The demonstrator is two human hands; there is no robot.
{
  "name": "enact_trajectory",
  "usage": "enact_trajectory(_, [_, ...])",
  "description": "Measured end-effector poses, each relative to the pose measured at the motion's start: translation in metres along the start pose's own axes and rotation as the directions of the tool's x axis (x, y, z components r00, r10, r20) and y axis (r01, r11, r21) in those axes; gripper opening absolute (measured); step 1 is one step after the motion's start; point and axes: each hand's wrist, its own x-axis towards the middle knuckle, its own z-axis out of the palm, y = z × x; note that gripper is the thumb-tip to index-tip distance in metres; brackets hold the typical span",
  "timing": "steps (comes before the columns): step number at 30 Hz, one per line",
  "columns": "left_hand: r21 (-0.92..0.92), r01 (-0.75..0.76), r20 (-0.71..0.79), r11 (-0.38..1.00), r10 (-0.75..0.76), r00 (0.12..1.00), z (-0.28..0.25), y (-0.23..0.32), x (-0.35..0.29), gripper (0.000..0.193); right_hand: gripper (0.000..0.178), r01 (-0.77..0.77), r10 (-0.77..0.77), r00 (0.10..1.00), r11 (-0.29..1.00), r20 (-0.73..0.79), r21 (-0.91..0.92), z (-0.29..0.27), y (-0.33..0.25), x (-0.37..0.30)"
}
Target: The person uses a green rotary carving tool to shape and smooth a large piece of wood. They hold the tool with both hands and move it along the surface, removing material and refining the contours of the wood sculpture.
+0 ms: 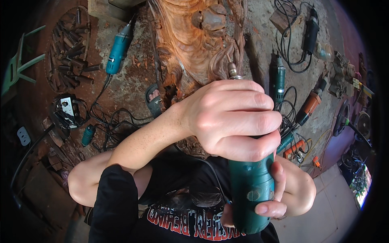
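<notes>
A green die grinder [250, 184] is held upright in the picture, its collet and thin bit pointing away from me. My left hand [235, 119] wraps over its front part, fingers closed. My right hand [275, 200] grips the rear of the body from behind, with the fingertips on the right side and the thumb on the left. Against the large carved wood piece [190, 44], the bit's tip overlaps the orange-brown grooved surface; whether it touches cannot be told. A rounded knob [213, 18] rises from the wood farther off.
A teal die grinder [118, 52] lies on the floor left of the wood, near a heap of dark rod-like pieces [71, 50]. On the right are another green grinder [279, 79], an orange-and-black tool [310, 105], a black tool [311, 32] and tangled cords. A sandalled foot [154, 97] is beside the wood.
</notes>
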Motion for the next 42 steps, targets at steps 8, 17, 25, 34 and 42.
enact_trajectory(8, [0.003,0.004,-0.043,1.0,-0.004,0.999,0.005,-0.003,0.001,0.025,0.065,-0.018,0.018,1.0,1.0,-0.003,0.01,0.002,-0.006,0.003])
enact_trajectory(17, [0.017,-0.002,-0.089,1.0,0.004,0.996,0.009,-0.005,0.0,0.021,0.067,-0.058,0.058,0.998,0.998,-0.019,-0.008,0.003,-0.014,0.004])
enact_trajectory(25, [0.018,-0.018,-0.093,1.0,0.02,0.995,0.006,-0.003,-0.001,0.021,0.064,-0.02,0.02,1.0,0.998,0.007,-0.062,-0.001,-0.015,0.004])
enact_trajectory(34, [0.007,-0.026,-0.11,1.0,0.026,0.994,0.006,-0.002,-0.002,0.022,0.058,0.003,0.004,0.996,0.996,0.085,-0.093,-0.007,-0.004,0.004])
enact_trajectory(42, [0.031,-0.003,-0.136,1.0,0.007,0.991,0.006,0.002,-0.005,0.022,0.053,0.014,0.005,0.988,0.992,0.157,-0.123,-0.015,0.002,0.006])
